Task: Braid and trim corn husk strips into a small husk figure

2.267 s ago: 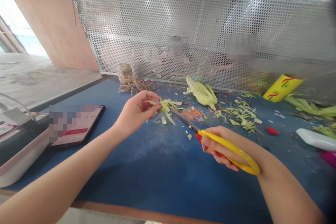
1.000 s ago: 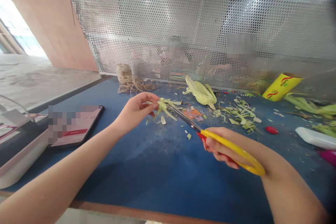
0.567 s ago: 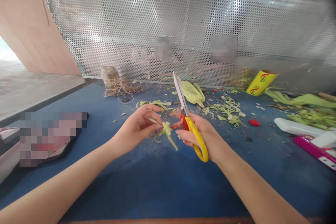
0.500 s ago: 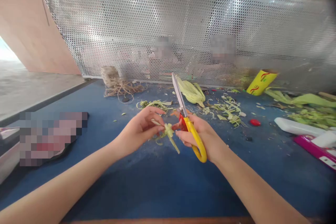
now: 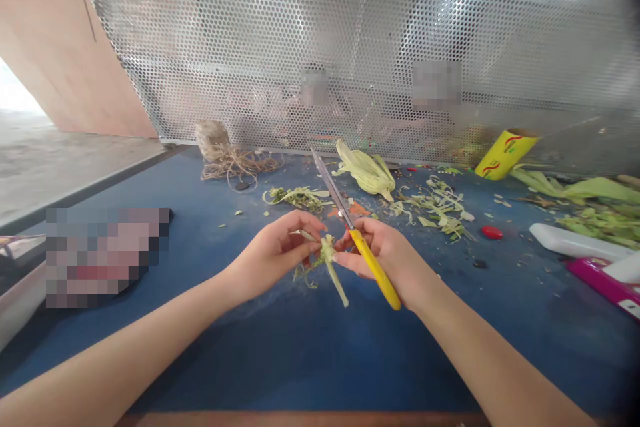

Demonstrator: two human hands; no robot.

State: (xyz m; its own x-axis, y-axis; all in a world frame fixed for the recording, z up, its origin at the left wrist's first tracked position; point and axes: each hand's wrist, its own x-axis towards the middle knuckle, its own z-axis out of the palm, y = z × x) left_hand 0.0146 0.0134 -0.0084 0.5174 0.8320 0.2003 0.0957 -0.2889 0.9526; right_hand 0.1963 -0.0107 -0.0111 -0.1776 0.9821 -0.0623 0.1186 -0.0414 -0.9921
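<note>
Over the blue table [image 5: 300,360], my left hand [image 5: 277,255] pinches a small bundle of pale green husk strips [image 5: 330,263]. My right hand [image 5: 387,255] grips the yellow-handled scissors [image 5: 373,265], whose blades point up and away to the left. The thumb and forefinger of my right hand also touch the husk bundle. Both hands meet at the middle of the view, a little above the table.
Cut husk scraps [image 5: 297,197] and a whole corn husk [image 5: 367,173] lie behind my hands. A twine ball [image 5: 215,143] sits at the back left, a yellow roll [image 5: 505,153] at the back right. A perforated metal screen [image 5: 350,47] closes the far edge, with people behind it.
My right hand stopped cutting at the far pile, swung the scissors upright and came in to the husk bundle. Both hands drew nearer to me.
</note>
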